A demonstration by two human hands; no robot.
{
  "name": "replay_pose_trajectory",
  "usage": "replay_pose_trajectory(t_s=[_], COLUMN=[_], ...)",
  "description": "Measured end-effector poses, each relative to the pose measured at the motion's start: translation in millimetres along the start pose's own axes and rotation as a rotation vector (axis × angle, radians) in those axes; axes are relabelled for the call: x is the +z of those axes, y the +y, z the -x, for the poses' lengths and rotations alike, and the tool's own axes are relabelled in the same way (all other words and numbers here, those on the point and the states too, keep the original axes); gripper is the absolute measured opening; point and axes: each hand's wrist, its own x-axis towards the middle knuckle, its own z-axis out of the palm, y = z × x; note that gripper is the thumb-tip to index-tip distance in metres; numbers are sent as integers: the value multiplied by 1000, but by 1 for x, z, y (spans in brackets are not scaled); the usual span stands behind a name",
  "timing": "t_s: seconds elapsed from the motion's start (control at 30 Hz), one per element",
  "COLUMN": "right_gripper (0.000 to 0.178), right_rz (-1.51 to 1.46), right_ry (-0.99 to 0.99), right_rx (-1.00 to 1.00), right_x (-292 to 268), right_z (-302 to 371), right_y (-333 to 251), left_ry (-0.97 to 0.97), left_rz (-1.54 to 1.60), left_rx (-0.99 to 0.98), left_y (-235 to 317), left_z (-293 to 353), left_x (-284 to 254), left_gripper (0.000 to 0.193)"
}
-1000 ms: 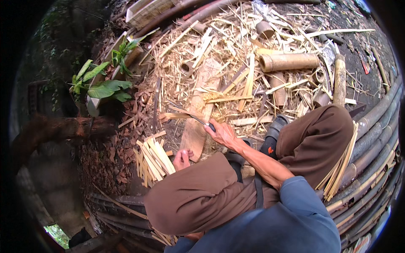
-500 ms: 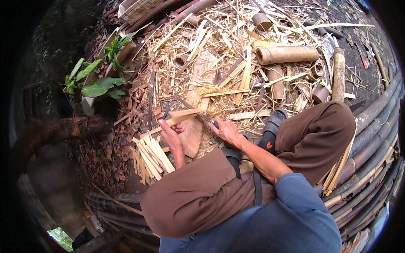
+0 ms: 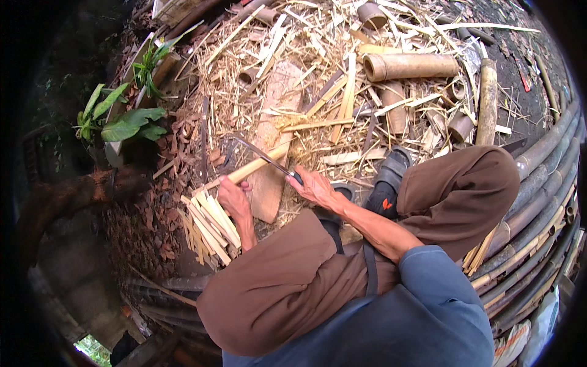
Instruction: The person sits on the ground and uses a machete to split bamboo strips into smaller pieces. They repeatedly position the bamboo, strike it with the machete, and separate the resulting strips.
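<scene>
My left hand (image 3: 235,200) is closed around the near part of a pale bamboo strip (image 3: 254,166), which slants away to the right over a worn wooden board (image 3: 269,189). In my right hand (image 3: 315,188) is the dark handle of a knife (image 3: 264,156). Its long blade points to the far left and crosses the strip, apparently against its upper face. Beside my left forearm lies a pile of split bamboo strips (image 3: 211,227), fanned out on the ground.
Shavings and loose slivers (image 3: 312,49) cover the ground beyond the board. A thick bamboo section (image 3: 413,67) lies among them at the far right. Long bamboo poles (image 3: 532,202) are stacked along my right side. A leafy plant (image 3: 129,125) stands at the left.
My left hand has come nearer and left, and its fingers have closed in around the bamboo strip. The knife blade now crosses the strip. The whole view has shifted slightly.
</scene>
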Motion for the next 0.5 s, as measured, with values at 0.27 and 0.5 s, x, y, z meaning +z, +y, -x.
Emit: replay_pose_trajectory(t_s=[0.27,0.5], right_gripper=[46,39], right_rz=[-196,-128], right_ry=[291,253], right_rx=[306,114], right_x=[-41,-43], right_z=[0,12], right_y=[44,15], left_ry=[-44,-55], left_rz=[-72,-90], left_rx=[92,95], left_y=[5,0], left_z=[1,7], left_x=[9,8], left_gripper=[60,58])
